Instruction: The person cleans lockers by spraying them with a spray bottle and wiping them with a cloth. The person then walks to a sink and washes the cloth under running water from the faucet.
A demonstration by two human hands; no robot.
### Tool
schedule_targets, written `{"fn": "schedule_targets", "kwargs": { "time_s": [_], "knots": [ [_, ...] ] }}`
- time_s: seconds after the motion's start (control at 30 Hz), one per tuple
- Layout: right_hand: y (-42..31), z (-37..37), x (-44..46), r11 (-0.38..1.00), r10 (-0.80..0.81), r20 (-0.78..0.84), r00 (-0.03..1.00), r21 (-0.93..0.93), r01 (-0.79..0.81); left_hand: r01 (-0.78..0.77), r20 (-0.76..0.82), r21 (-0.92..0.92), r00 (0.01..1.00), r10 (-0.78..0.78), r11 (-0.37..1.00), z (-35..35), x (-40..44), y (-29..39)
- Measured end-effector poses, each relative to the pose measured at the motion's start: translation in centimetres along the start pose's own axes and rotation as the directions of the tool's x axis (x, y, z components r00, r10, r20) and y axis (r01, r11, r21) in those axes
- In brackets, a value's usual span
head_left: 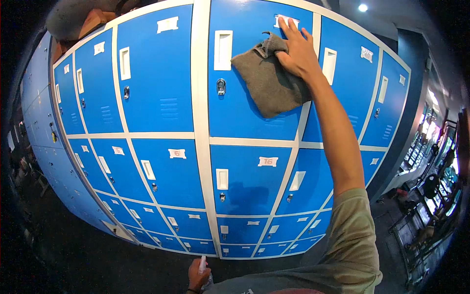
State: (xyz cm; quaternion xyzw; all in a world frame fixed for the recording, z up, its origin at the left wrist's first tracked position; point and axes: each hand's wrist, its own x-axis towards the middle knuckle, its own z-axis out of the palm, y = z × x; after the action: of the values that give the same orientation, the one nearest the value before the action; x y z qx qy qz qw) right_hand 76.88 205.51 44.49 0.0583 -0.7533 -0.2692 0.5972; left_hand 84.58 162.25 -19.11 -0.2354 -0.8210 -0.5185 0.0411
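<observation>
My right hand (pixel 297 51) is raised against the upper blue locker door (pixel 254 125), its fingertips over the white label (pixel 286 21). A dark grey-brown cloth (pixel 274 90) is held under the thumb and palm and hangs down across the door, its top edge bunched up. To the cloth's left are a white recessed handle (pixel 223 50) and a lock (pixel 221 87). Low in view, my left hand (pixel 197 275) is wrapped round what looks like a spray bottle (pixel 202 264) with a whitish top; most of its body is hidden.
Blue lockers with cream frames spread to both sides and below, one labelled 16 (pixel 268 161). Lighter blue lockers (pixel 46 117) stand at the far left. Dark floor (pixel 147 269) runs along the base. Gym-like equipment (pixel 431 186) stands at the right. Things lie on top at upper left.
</observation>
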Motion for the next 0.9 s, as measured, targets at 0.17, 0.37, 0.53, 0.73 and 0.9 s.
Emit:
{"fn": "schedule_targets", "kwargs": {
  "time_s": [0.17, 0.37, 0.53, 0.73, 0.9],
  "knots": [
    [-2.3, 0.2, -2.0, 1.000, 0.022, -0.067, 0.998, 0.007, -0.021, 0.171, 0.038, -0.055, 0.985, -0.169, 0.984, -0.4, -0.4, 0.2],
    [-11.7, 0.6, -10.1, 0.585, 0.736, -0.051, 0.675, 0.550, -0.596, 0.352, 0.079, -0.021, 0.934, -0.349, 0.936, -0.5, -0.3, 0.9],
    [-7.4, -10.1, -8.5, 0.175, 0.985, -0.163, 0.063, 0.915, -0.363, 0.278, 0.053, 0.040, 0.959, -0.280, 0.960, -1.1, -1.7, 1.5],
    [-7.8, -4.8, -13.4, 0.906, 0.417, -0.728, 0.545, 0.284, -0.314, 0.371, 0.073, -0.059, 0.928, -0.366, 0.927, -1.4, -3.1, -1.1],
    [-8.1, 0.6, -6.4, 0.915, 0.402, -0.482, 0.778, 0.223, -0.335, 0.168, 0.030, 0.041, 0.985, -0.170, 0.985, -2.2, -2.2, 0.9]
  ]
}}
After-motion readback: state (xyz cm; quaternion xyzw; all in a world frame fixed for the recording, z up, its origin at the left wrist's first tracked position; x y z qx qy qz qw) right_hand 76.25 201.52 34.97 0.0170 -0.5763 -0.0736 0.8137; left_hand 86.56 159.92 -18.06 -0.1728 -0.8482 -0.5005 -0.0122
